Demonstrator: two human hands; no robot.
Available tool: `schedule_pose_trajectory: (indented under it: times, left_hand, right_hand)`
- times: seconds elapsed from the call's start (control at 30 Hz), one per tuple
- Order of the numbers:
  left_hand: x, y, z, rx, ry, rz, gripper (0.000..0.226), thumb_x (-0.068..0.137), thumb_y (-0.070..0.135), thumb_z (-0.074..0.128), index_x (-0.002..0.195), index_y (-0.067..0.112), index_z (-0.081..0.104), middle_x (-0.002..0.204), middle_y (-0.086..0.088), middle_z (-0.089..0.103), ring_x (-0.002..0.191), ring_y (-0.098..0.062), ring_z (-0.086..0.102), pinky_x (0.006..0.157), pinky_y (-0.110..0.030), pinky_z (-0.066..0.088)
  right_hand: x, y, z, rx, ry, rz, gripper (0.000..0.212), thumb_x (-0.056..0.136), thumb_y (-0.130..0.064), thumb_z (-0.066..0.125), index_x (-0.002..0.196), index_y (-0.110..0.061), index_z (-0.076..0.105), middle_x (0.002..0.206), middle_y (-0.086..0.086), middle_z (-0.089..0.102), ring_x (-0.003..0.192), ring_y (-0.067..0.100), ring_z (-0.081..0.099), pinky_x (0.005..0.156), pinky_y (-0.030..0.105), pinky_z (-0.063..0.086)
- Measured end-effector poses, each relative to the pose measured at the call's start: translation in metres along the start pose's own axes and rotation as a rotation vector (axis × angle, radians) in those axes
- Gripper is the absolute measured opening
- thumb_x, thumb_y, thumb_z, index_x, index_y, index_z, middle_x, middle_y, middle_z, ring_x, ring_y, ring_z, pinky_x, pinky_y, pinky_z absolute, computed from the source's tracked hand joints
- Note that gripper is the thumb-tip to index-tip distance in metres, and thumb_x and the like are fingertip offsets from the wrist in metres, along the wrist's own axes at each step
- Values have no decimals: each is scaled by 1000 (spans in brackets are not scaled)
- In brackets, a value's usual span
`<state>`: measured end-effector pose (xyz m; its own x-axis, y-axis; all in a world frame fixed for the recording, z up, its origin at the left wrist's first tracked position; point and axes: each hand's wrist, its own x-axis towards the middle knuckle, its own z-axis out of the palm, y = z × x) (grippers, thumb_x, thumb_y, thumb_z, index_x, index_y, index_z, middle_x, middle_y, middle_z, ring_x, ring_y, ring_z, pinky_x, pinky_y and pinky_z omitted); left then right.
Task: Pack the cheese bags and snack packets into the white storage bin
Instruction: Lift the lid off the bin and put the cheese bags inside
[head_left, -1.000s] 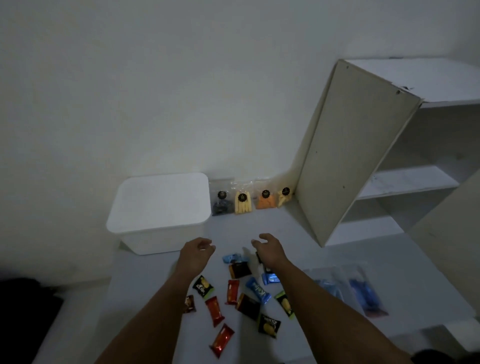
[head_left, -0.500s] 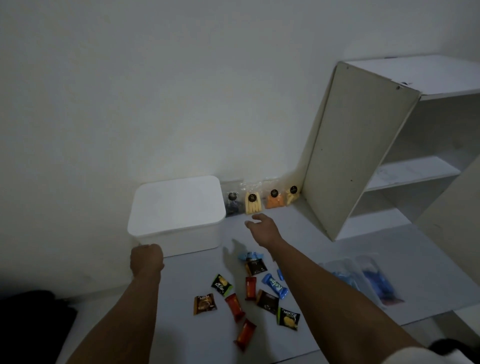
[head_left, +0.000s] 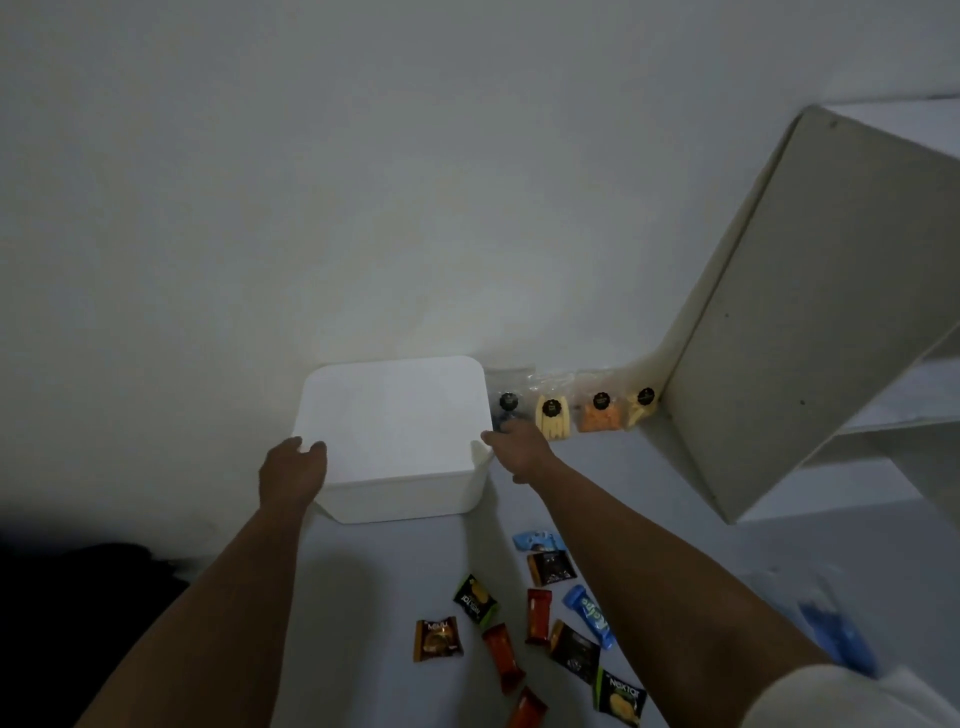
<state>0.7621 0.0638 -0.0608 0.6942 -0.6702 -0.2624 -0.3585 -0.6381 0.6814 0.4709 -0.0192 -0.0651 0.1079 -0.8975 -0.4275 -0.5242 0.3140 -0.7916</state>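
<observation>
I moved my left hand (head_left: 293, 470) onto the white storage bin (head_left: 397, 436), gripping its left edge. My right hand (head_left: 522, 447) reached its right edge.

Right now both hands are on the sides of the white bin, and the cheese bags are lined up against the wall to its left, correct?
Not quite. The head view shows the cheese bags to the right of the white bin, not its left. The left hand and right hand are indeed at its sides.

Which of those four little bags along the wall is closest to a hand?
The dark bag, leftmost in the row beside the white bin; the right hand sits just before it.
</observation>
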Motion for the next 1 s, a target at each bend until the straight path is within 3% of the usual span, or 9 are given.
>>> schedule_pose_trajectory:
  times: [0.07,0.2,0.33,0.47,0.63,0.73,0.83,0.9,1.0]
  left_hand:
    - [3,2,0,-21,8,-10,56,95,30,58,144,4,51,152,-16,48,139,-34,46,117,-40,33]
    - [15,-5,1,23,-68,-42,63,93,38,61,144,2,50,151,-18,49,138,-36,47,117,-44,35]
    - [37,-20,2,-45,-101,-78,77,78,57,62,129,-1,58,132,-23,61,119,-41,59,103,-52,49]
    - [37,-14,6,-229,-114,-178,62,92,56,60,131,8,54,124,-14,58,111,-39,59,85,-47,55]
    - [41,-15,14,-354,19,-181,82,83,69,63,135,8,46,135,-15,56,121,-37,56,105,-54,47]
    - [36,-6,14,-341,54,-171,81,86,66,62,136,5,41,138,-19,53,125,-38,53,109,-51,42]
    - [25,3,9,-323,98,-149,79,89,64,59,138,5,41,138,-19,54,126,-39,53,108,-50,42]
    - [14,9,3,-321,148,-116,76,91,64,57,138,5,45,136,-18,56,125,-39,54,107,-48,42]
    - [-9,18,0,-293,181,-20,69,95,61,50,136,5,54,134,-18,60,124,-38,55,107,-48,42]
  right_hand:
    - [9,-1,5,-5,-16,17,42,96,-30,60,121,3,63,116,19,63,93,27,56,88,51,56]
    - [20,-5,12,-5,-49,50,32,97,-31,57,118,-7,62,103,8,58,93,26,57,75,40,55]
    - [29,-4,23,-25,-25,29,16,97,-19,54,105,-6,59,91,5,58,79,20,56,63,29,44]
    - [35,5,29,-84,54,-13,22,90,-7,54,105,1,68,94,9,65,83,23,59,56,23,40]
    - [36,4,27,-48,110,-56,24,87,-3,56,103,-4,74,94,8,71,81,19,61,54,20,39]
    - [32,3,29,-13,114,-54,22,85,-14,56,97,-14,74,91,2,72,85,21,64,73,30,51]
    - [31,3,29,0,150,-91,26,79,-26,51,93,-23,72,88,-3,72,86,21,65,87,44,52]
    - [18,-4,22,37,189,-138,21,86,-21,51,95,-24,70,88,-2,70,82,18,63,82,37,52]
    - [-3,-7,6,181,262,-239,27,96,-5,48,112,-8,70,96,3,68,81,15,60,68,25,47]
